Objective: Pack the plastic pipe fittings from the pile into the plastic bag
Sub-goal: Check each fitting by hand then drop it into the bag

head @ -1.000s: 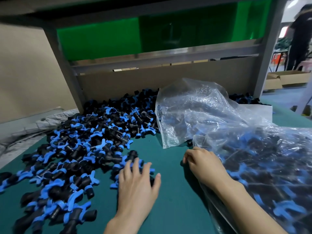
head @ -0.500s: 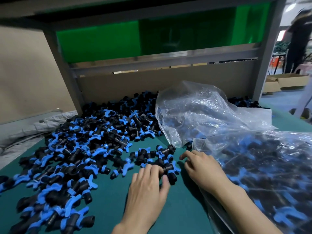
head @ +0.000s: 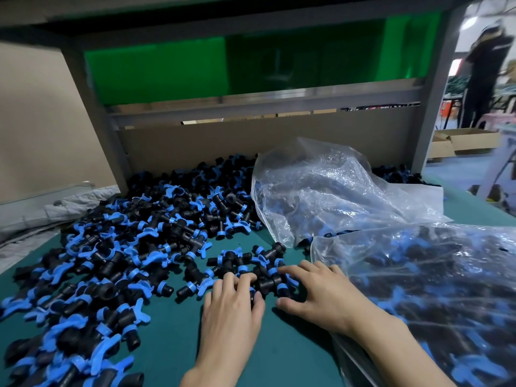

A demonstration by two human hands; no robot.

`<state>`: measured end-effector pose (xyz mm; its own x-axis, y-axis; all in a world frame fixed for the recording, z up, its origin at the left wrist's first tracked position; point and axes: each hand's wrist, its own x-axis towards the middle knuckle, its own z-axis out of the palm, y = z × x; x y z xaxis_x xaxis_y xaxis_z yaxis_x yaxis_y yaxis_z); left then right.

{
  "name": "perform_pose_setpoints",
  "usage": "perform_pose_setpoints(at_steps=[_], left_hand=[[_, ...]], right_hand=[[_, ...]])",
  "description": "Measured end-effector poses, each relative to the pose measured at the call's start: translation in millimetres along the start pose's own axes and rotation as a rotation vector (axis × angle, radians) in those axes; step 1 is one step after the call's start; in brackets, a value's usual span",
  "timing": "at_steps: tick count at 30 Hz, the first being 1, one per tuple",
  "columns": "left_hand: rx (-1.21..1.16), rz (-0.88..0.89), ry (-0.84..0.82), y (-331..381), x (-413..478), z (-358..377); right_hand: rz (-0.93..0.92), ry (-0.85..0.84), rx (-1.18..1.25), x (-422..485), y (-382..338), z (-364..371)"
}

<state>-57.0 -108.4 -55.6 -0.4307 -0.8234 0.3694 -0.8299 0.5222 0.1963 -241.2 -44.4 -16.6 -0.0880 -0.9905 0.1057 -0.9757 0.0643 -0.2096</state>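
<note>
One broad dark-green table mat [head: 293,358] carries everything. Across its left half sprawls the heaped pile of black plastic pipe fittings with blue wing clips [head: 145,236], banked against a cardboard backboard [head: 251,146], which probably keeps pieces from rolling off the far edge. At the right lies the large clear plastic bag [head: 435,291], already holding many of the same fittings, its mouth facing the pile so that pieces can be swept in sideways and not lifted. Behind it, a second crumpled clear bag [head: 329,196] slumps, partly over the pile's right edge.

Between pile and bag mouth sits a small cluster [head: 245,261] of fittings, apart from the main heap and just beside the bag's edge, well placed for the next transfer. The left hand [head: 231,305] rests palm down, fingers curled over the cluster's near side, a black piece caught between thumb and forefinger, so it seems to be grasping a few. The right hand [head: 318,291] lies spread and relaxed, its fingertips touching the cluster's right side and holding nothing, its forearm resting along the bag's edge. Much of the pile is unpacked.
</note>
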Motion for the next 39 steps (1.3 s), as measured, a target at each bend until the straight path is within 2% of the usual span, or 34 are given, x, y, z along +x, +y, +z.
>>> perform_pose_setpoints(at_steps=[5,9,14,19,26,31,39], left_hand=[[0.03,-0.056,-0.006,-9.2,9.8,0.4],[0.003,-0.065,0.014,-7.9,9.9,-3.8],[-0.224,-0.009,0.142,3.6,9.5,-12.8],[-0.428,0.125,0.149,31.1,20.1,-8.4],[-0.596,0.032,0.186,30.9,28.8,-1.9],[-0.851,-0.072,0.063,26.0,32.1,-0.9],[-0.975,-0.076,0.143,24.6,32.5,-0.6]], right_hand=[[0.024,0.049,-0.003,2.0,-0.8,0.5],[0.055,0.102,0.118,3.3,2.5,-1.3],[0.11,0.182,0.565,6.6,7.8,-4.1],[0.155,0.304,0.898,14.0,5.6,-8.9],[0.119,0.324,0.993,13.3,3.5,-9.5],[0.065,0.311,1.016,10.9,2.5,-12.9],[0.134,0.301,1.073,11.6,4.4,-7.7]])
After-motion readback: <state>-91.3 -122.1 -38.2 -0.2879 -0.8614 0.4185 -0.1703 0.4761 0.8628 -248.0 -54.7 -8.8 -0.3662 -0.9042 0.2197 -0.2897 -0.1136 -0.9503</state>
